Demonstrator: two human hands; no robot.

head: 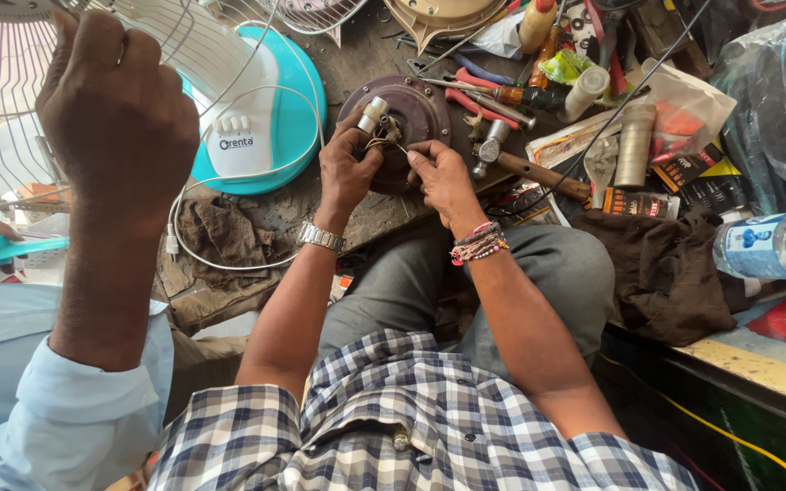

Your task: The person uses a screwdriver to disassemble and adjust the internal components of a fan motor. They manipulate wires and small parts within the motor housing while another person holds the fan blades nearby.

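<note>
A round dark brown fan motor housing (pixel 416 105) lies on the wooden bench in front of me. My left hand (pixel 347 168) grips its near left edge, thumb beside a small silver cylinder (pixel 371 114) on top. My right hand (pixel 443 177) pinches thin wires (pixel 391 138) at the motor's near side. A metal watch is on my left wrist and bead bracelets on my right.
A co-worker's raised hand (pixel 115 118) holds a wire fan guard (pixel 2 109) at left. A turquoise and white fan base (pixel 275 109) with a white cord sits behind. A hammer (pixel 525 168), screwdrivers, pliers, a brown cloth (pixel 666 268) and a water bottle (pixel 775 244) crowd the right.
</note>
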